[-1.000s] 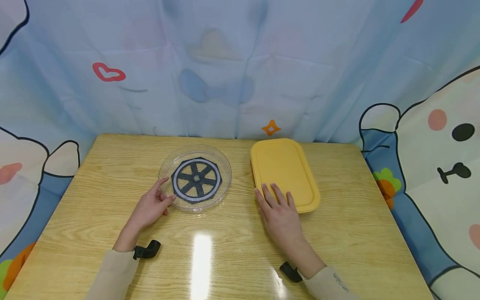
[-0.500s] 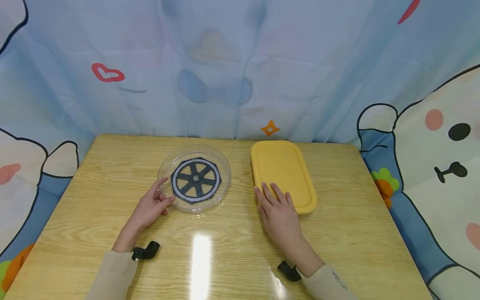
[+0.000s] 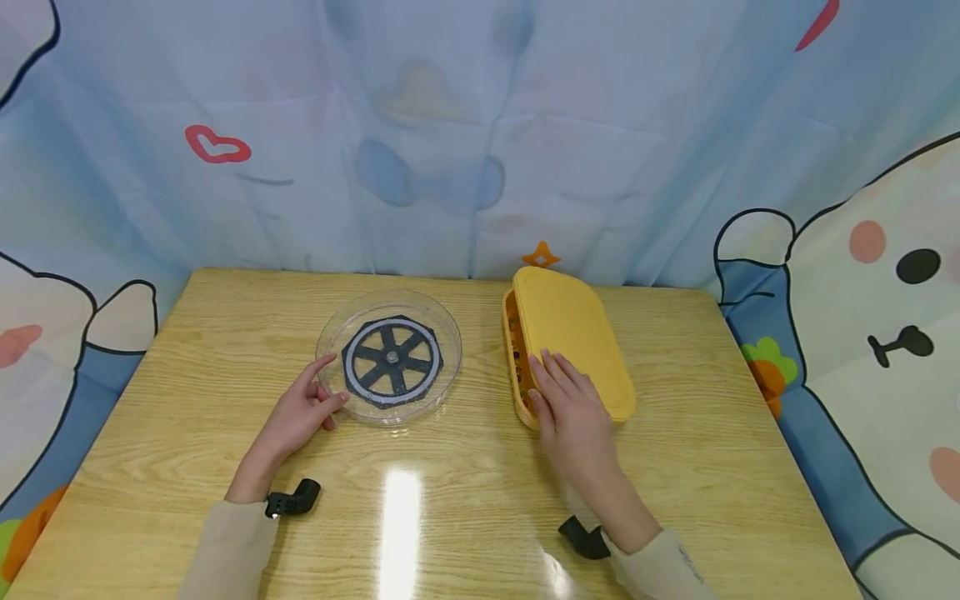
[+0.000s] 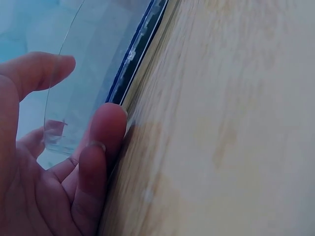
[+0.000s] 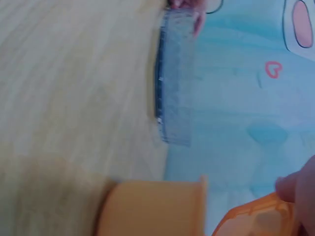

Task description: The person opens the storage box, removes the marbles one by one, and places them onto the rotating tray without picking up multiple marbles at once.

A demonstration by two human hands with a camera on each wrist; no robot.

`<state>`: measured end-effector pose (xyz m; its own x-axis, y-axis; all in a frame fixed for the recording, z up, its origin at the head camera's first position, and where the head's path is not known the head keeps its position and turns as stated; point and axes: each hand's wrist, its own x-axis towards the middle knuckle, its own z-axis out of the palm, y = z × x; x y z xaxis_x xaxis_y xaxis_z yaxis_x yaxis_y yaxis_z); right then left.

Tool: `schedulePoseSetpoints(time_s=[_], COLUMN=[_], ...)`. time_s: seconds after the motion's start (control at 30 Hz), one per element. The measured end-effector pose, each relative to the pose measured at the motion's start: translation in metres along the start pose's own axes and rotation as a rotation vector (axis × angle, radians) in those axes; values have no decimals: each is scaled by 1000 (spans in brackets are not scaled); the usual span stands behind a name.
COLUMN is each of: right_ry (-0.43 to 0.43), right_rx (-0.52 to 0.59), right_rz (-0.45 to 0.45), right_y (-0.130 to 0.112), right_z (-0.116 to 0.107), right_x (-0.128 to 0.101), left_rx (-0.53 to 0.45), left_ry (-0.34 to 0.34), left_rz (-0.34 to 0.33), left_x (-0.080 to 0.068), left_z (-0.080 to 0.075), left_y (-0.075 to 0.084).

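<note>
My left hand [image 3: 296,417] holds the rim of a clear round dish [image 3: 448,367], its fingers curled at the near-left side. In the left wrist view the fingers [image 4: 108,125] lie against the dish's transparent wall [image 4: 88,93]. Inside the dish sits a black six-spoked disc [image 3: 405,362] with a pale ring. My right hand [image 3: 577,425] grips the yellow lid [image 3: 573,321] of a yellow box [image 3: 525,408]. The lid is tilted, its left edge raised. Small dark things show through the gap, too small to identify. In the right wrist view a finger [image 5: 288,189] holds the lid's edge.
Both things stand on a wooden table [image 3: 457,517] whose back edge meets a blue printed curtain [image 3: 450,167]. A black wrist device [image 3: 294,500] is on the left wrist, another [image 3: 585,540] on the right.
My right hand has shifted right and raised the lid's left edge, exposing part of the box's inside. My left hand and the dish have stayed where they were.
</note>
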<state>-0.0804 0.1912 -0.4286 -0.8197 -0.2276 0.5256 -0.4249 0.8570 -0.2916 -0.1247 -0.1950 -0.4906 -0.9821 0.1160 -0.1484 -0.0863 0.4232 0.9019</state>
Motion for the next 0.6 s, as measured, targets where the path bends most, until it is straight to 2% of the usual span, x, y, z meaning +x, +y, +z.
schedulePoseSetpoints(time_s=[0.2, 0.33, 0.4, 0.6], right_ry=[213, 304, 335, 378], right_rx=[121, 205, 242, 354], right_rz=[-29, 34, 107, 427], right_y=[4, 7, 10, 22], right_z=[-15, -30, -39, -67], right_x=[10, 15, 17, 17], left_rx=[-1, -5, -4, -9], left_ry=[4, 5, 5, 5], left_rz=[2, 3, -1, -4], left_x=[1, 1, 1, 0], left_z=[0, 0, 0, 1], left_y=[1, 1, 1, 0])
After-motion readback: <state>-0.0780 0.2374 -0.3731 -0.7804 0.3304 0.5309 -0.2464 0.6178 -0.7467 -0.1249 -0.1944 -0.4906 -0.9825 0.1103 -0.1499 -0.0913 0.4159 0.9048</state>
